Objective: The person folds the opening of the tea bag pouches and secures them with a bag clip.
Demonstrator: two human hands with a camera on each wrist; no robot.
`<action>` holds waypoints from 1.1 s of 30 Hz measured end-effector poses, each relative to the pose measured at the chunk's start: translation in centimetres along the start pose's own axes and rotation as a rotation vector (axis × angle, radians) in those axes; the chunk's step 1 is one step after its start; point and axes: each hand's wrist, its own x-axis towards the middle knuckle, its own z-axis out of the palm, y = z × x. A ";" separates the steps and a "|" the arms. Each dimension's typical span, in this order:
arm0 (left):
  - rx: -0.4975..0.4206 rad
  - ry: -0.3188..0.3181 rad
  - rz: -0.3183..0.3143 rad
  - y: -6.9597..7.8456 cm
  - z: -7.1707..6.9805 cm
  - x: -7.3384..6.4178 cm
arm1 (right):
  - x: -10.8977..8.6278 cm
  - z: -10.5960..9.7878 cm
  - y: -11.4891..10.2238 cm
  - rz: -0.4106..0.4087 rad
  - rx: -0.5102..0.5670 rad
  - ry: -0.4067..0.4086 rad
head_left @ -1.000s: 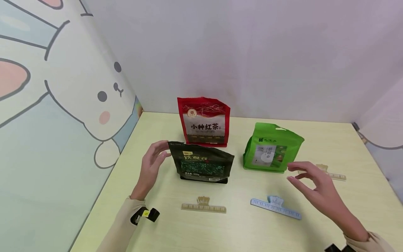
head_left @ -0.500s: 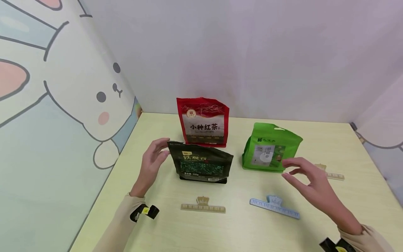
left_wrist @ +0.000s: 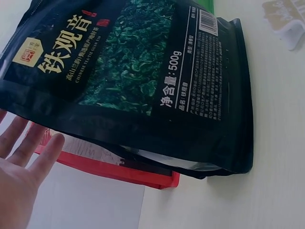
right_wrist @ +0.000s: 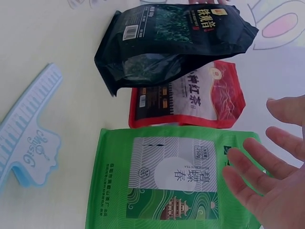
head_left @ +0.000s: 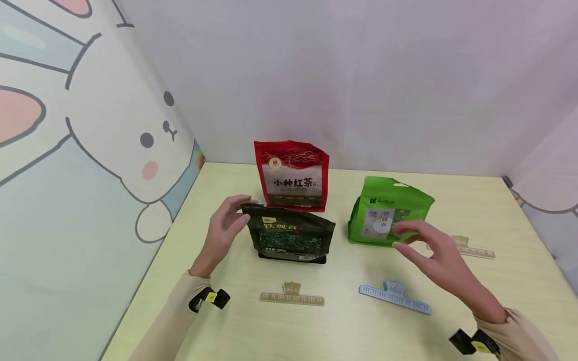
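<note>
A black tea bag (head_left: 293, 235) stands upright on the table, its picture panel toward me. My left hand (head_left: 218, 235) is at its upper left corner, fingers loosely bent around that edge without gripping it; the left wrist view shows the fingers (left_wrist: 45, 160) spread near the bag's edge. My right hand (head_left: 435, 253) hovers with curved, parted fingers in front of the lower right of a green tea bag (head_left: 384, 200), holding nothing. In the right wrist view its fingers (right_wrist: 257, 179) overlap the green bag's top end. Behind the black bag stands a red tea bag (head_left: 293, 173).
A gold ruler-shaped clip (head_left: 292, 297) lies in front of the black bag. To its right lies a blue clip (head_left: 395, 297). Another gold clip (head_left: 478, 251) lies right of the green bag, partly behind my right hand. A rabbit-printed wall (head_left: 117, 150) borders the table's left.
My right hand has moved left and slightly up, now in front of the green bag. My left hand has edged right and up against the black bag's corner. The bags and clips have stayed put.
</note>
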 end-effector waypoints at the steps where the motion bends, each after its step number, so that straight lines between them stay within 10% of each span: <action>1: 0.002 -0.006 0.001 0.1 0.0 0.1 | 0.1 0.0 0.0 -0.008 0.000 -0.002; 33: 0.091 -0.161 -0.009 5.5 1.0 2.9 | 3.7 1.2 -0.9 -0.102 0.139 -0.093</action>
